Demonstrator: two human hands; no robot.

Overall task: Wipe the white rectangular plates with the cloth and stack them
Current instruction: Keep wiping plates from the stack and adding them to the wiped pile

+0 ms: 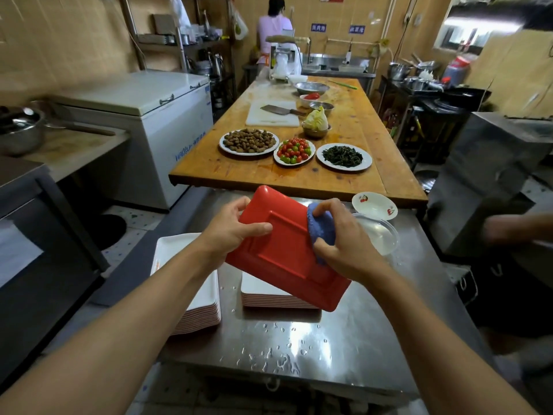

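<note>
Two tables fill the middle of the view: a long wooden table (353, 175) further off, and a wet stainless steel table (329, 348) in front of the person, its top dotted with water drops. To the left of the wooden table stands a white chest freezer (155, 115). On the steel table sit two stacks of rectangular plates, white on top with red edges: the left stack (194, 298) is the taller, and the right stack (269, 295) lies partly hidden under the plate being held.

That held plate (284, 250) is tilted above the right stack with its red underside turned toward the camera. The left hand (230, 229) grips its upper left edge, thumb laid across the red back and the other fingers curled round the rim. The right hand (341, 235) has its fingers and thumb curled around a bunched blue cloth (323, 226), which it presses against the plate's right edge.

On the wooden table are three round dishes side by side: peanuts (248, 141), red and green cherry tomatoes (294, 151) and dark greens (343, 156). Behind them a cleaver (278, 110) lies on a white cutting board (269, 118). Just right of the hands sit a clear plastic lid (380, 235) and a small white saucer (374, 205) with a red pattern.
</note>
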